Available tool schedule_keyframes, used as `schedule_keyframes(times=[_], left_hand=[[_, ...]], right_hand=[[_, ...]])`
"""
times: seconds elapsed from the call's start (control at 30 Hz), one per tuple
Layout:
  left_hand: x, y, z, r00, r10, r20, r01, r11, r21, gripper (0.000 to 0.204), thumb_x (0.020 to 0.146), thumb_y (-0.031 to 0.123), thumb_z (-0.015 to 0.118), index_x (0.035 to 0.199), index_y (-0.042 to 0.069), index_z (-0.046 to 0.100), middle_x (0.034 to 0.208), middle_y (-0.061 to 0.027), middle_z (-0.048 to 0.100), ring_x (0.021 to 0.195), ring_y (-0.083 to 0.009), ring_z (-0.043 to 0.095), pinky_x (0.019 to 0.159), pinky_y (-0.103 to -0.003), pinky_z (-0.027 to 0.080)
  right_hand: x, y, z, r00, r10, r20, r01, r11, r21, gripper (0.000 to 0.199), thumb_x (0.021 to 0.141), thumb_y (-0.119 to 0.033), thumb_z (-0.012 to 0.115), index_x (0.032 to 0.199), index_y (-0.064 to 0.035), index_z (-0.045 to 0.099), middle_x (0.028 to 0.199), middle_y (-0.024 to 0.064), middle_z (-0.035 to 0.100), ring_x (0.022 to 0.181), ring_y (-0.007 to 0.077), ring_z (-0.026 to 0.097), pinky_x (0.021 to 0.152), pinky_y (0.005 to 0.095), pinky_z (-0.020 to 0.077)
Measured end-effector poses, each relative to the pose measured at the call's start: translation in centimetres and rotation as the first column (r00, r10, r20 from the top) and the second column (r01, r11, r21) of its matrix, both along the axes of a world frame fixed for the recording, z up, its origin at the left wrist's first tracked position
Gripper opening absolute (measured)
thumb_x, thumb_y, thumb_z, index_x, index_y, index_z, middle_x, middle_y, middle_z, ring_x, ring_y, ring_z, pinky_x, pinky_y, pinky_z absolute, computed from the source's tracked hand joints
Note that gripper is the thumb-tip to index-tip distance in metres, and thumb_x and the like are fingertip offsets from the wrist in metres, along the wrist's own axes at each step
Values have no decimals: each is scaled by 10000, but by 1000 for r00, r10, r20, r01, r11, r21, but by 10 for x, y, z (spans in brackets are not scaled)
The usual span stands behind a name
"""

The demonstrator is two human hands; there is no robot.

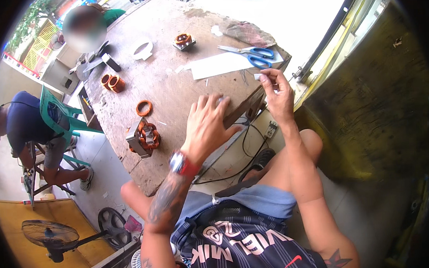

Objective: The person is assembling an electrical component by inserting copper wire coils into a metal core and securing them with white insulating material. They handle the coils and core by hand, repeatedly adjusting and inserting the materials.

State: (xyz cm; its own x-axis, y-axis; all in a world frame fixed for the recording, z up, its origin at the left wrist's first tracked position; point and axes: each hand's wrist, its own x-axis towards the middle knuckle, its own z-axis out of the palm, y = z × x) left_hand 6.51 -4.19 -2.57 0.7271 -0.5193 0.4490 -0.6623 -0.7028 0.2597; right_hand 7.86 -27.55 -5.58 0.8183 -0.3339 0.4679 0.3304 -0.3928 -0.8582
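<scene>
My left hand hovers over or rests on the wooden table's near edge, slightly blurred, its fingers apart; I cannot tell whether it touches the wood. Past the table's right corner, my right hand pinches a small white paper piece between thumb and fingers. Close to that hand lie scissors with blue handles, across a long white paper strip. Left of my left hand stands a stator core wound with copper wire, with a loose copper coil ring behind it.
Farther back on the table are paired copper coils, a white ring, a smaller wound stator, dark tools and a rag. People sit at left and far left. A fan stands lower left.
</scene>
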Motion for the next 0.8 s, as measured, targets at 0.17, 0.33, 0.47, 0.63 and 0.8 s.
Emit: schedule_keyframes(times=[0.17,0.33,0.47,0.63,0.8], left_hand=[[-53,46,-15,995,-71,-68,63,991,-120,268,926,50,748,1187,104,722,1201,-58,683,1033,-293,640,902,-409,512],[-113,78,-6,858,-69,-508,-316,709,-630,223,1040,69,690,1254,73,630,1055,-108,651,911,-234,624,827,-351,523],[-144,107,-8,753,-189,-630,-512,433,-742,241,1103,121,654,1294,-18,604,1128,-32,675,950,-93,650,834,-254,530],[-151,114,-12,782,-165,-601,-574,184,-798,325,1078,103,687,1366,-31,620,1081,-66,730,944,-135,720,863,-285,594],[-158,106,-13,791,-229,-568,-570,62,-819,322,1077,96,684,1367,-40,649,1162,-122,753,1022,-176,746,920,-326,625]], right_hand=[[-7,10,-1,997,79,-9,-79,997,-3,172,1072,-194,705,1134,-35,721,968,63,768,874,126,722,769,291,579],[-37,51,26,945,283,-166,-302,947,-106,160,1050,-163,736,1129,-24,724,989,14,734,888,81,670,792,265,549],[-68,96,45,840,524,-138,-529,849,-1,161,1031,-117,755,1160,-24,737,995,4,737,898,78,675,804,250,552],[-108,148,43,691,681,-243,-538,709,457,230,1046,-137,744,1236,-9,722,997,12,751,910,72,682,841,242,557],[-128,185,25,641,725,-252,-460,626,630,231,1055,-148,734,1231,0,724,991,11,753,904,73,682,843,246,565]])
